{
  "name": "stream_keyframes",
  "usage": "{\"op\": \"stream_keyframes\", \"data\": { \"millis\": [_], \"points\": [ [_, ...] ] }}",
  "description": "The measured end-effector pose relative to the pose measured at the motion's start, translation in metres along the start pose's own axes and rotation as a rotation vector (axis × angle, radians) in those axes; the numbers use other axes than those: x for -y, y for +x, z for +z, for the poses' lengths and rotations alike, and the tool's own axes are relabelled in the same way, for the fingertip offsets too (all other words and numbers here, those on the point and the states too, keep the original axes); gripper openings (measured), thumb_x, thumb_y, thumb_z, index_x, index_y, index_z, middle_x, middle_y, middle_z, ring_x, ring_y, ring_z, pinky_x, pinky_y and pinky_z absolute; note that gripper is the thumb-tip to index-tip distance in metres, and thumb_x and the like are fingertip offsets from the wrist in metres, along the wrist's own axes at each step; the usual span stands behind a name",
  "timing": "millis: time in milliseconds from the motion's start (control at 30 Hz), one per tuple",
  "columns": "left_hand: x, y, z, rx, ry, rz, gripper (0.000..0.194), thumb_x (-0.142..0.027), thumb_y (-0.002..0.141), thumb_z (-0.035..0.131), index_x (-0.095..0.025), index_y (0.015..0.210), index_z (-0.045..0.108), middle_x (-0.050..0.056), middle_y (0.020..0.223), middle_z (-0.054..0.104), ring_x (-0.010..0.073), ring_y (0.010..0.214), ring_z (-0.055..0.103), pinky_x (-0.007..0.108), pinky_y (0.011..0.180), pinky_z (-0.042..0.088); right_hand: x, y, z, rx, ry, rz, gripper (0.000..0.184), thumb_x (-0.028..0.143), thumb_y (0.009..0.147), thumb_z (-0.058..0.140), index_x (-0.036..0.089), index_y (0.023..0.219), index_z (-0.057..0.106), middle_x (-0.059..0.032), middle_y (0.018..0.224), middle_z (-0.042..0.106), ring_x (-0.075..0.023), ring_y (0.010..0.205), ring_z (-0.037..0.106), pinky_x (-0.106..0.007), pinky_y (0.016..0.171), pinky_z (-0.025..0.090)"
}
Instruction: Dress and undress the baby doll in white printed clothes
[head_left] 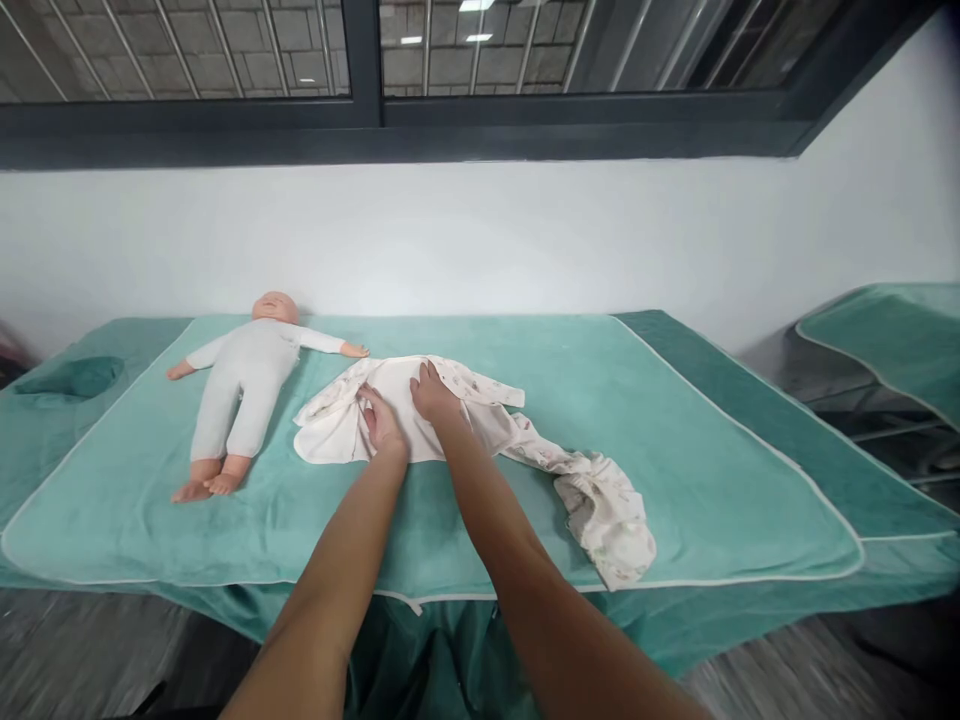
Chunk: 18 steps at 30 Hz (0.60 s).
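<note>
A cream printed baby garment (pixel 480 430) lies crumpled on a green towel (pixel 697 450) that covers a bed. Both my hands rest on its left part. My left hand (pixel 381 422) lies on the cloth with its fingers bent and pressed into a fold. Just beside it, my right hand (pixel 435 396) presses down on the cloth with fingers together. A baby doll (pixel 244 385) in a grey suit lies on its back to the left, arms spread, clear of both hands.
A white wall runs behind the bed, with a dark-framed window above. A small green pillow (pixel 71 377) sits at the far left. A second green-covered bed (pixel 885 335) stands at the right.
</note>
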<state>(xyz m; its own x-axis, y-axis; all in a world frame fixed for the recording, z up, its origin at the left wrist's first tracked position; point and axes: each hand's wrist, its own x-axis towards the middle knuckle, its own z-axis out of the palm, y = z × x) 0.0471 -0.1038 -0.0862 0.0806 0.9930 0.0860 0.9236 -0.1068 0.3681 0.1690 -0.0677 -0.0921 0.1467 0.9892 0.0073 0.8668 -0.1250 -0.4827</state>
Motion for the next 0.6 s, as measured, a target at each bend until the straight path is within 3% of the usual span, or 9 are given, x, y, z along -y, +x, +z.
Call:
{"op": "stream_keyframes", "data": {
  "millis": [100, 267, 467, 600],
  "points": [
    [0.0, -0.001, 0.0, -0.069, 0.026, -0.057, 0.063, -0.005, 0.09, 0.036, -0.008, 0.153, 0.036, 0.023, 0.147, 0.052, 0.0354, 0.153, 0.027, 0.068, 0.111, 0.042, -0.003, 0.002, 0.003, -0.021, -0.028, -0.022, 0.063, 0.042, 0.104, 0.023, 0.013, 0.16, 0.025, -0.0129, 0.17, 0.015, -0.0287, 0.153, 0.027, -0.045, 0.122, 0.03],
    [-0.002, -0.001, 0.0, -0.089, 0.029, -0.12, 0.047, -0.01, 0.091, 0.042, -0.007, 0.137, 0.05, 0.02, 0.118, 0.066, 0.0397, 0.125, 0.059, 0.063, 0.092, 0.057, -0.006, 0.004, 0.005, -0.029, -0.061, -0.048, 0.063, 0.042, 0.103, 0.024, 0.013, 0.159, 0.029, -0.0107, 0.17, 0.015, -0.0293, 0.153, 0.027, -0.044, 0.123, 0.028],
    [0.001, -0.005, 0.002, -0.121, 0.037, -0.183, 0.048, -0.009, 0.095, 0.033, -0.009, 0.142, 0.041, 0.017, 0.115, 0.065, 0.0353, 0.125, 0.058, 0.064, 0.105, 0.046, -0.008, -0.003, 0.003, -0.039, -0.105, -0.064, 0.062, 0.042, 0.104, 0.024, 0.015, 0.159, 0.031, -0.0078, 0.171, 0.012, -0.0299, 0.155, 0.022, -0.047, 0.124, 0.024],
    [0.003, -0.012, 0.0, -0.112, 0.026, -0.18, 0.046, -0.012, 0.097, 0.034, -0.011, 0.143, 0.038, 0.015, 0.113, 0.064, 0.0342, 0.125, 0.059, 0.062, 0.107, 0.044, -0.009, -0.012, 0.001, -0.03, -0.117, -0.088, 0.061, 0.044, 0.104, 0.023, 0.018, 0.159, 0.03, -0.0061, 0.171, 0.012, -0.0285, 0.154, 0.024, -0.046, 0.123, 0.028]
  ]
}}
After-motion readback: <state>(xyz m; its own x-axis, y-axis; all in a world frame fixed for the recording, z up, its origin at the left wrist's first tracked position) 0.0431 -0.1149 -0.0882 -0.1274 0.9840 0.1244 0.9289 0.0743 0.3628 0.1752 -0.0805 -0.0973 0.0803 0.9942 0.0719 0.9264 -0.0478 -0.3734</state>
